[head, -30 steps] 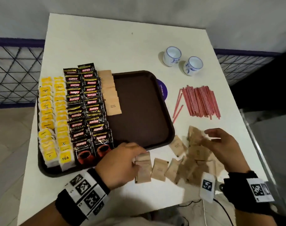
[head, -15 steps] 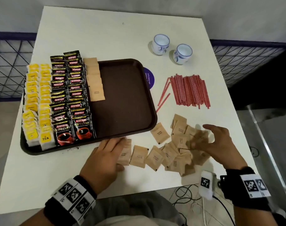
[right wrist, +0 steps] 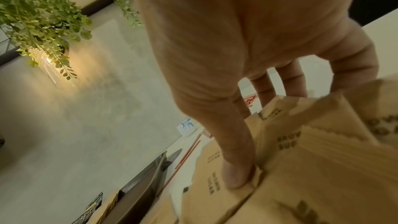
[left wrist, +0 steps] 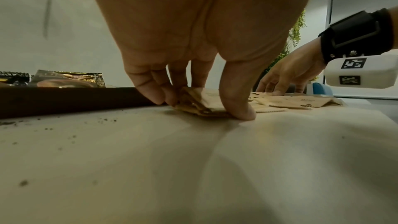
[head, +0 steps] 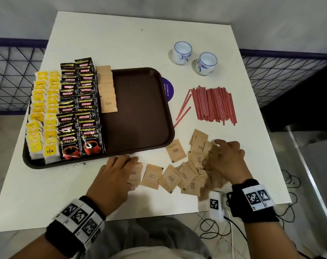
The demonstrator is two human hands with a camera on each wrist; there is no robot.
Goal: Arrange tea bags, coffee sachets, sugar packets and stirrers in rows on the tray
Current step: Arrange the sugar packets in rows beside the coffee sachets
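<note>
a: item, sugar packets point(head: 188, 165). location?
b: loose on the table point(head: 103, 38), just right of the tray point(head: 140, 109); one short row begun beside the coffee sachets point(head: 80, 109).
a: hands?
b: left hand point(head: 112, 176) pinching a small stack at the tray's near edge; right hand point(head: 226, 157) fingers spread, pressing the pile, thumb down on one.
a: handling note?
b: square the stack first, print one way, then lay overlapped down the row.

White table point(head: 106, 42), brown tray point(head: 140, 101), loose sugar packets point(head: 188, 176), red stirrers point(head: 215, 103), two cups point(head: 194, 57), purple sticker point(head: 169, 88)
</note>
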